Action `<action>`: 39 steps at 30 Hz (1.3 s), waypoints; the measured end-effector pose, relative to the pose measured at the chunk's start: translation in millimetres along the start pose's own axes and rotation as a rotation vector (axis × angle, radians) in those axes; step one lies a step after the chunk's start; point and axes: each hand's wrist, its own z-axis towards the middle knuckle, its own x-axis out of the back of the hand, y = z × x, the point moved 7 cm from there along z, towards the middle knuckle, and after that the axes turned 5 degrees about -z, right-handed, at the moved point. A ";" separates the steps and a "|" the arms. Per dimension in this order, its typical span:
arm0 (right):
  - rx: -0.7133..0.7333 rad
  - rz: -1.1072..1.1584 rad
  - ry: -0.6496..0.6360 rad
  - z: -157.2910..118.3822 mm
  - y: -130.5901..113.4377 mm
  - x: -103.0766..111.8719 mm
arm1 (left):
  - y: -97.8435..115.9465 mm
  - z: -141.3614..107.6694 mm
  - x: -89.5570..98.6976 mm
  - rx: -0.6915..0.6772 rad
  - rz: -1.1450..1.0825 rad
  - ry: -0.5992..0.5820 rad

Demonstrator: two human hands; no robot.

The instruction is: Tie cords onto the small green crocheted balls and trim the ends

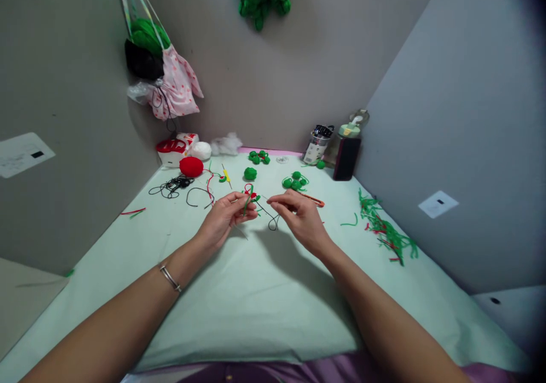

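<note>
My left hand [230,215] is closed, pinching a small red and green crochet piece [252,196] between thumb and fingers. From that piece a black thread [273,222] runs out and loops just above the cloth. My right hand [298,215] is closed too, its thumb and forefinger pinched on a thin needle [263,197], of which only a fine sliver shows. Behind the hands sits a green yarn ball [250,173]. Several small green balls [294,181] lie beyond the right hand, near an orange cutter [314,200].
Red yarn [191,167], tangled black cord [170,186] and a yellow-handled crochet hook [226,173] lie at the left back. A can of pens [316,147], a bottle [350,128] and a phone [347,159] stand right back. Green yarn scraps [386,229] lie along the right edge.
</note>
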 end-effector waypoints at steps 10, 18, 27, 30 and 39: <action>0.270 -0.426 0.027 -8.5 -18.5 -3.4 | 1.2 -1.0 -4.1 -0.066 0.154 -0.008; 0.332 -0.492 0.018 -10.8 -24.9 -4.5 | 1.7 0.3 -4.0 -0.088 0.180 -0.026; 0.345 -0.549 -0.025 -8.9 -22.5 -2.0 | -0.3 3.0 -4.4 -0.065 0.247 -0.110; 0.294 -0.473 -0.049 -6.5 -21.2 2.6 | 1.4 1.2 -6.5 -0.031 0.291 -0.171; 0.185 -0.258 -0.108 -3.5 -15.2 4.1 | 0.9 -0.6 -7.5 0.003 0.335 -0.219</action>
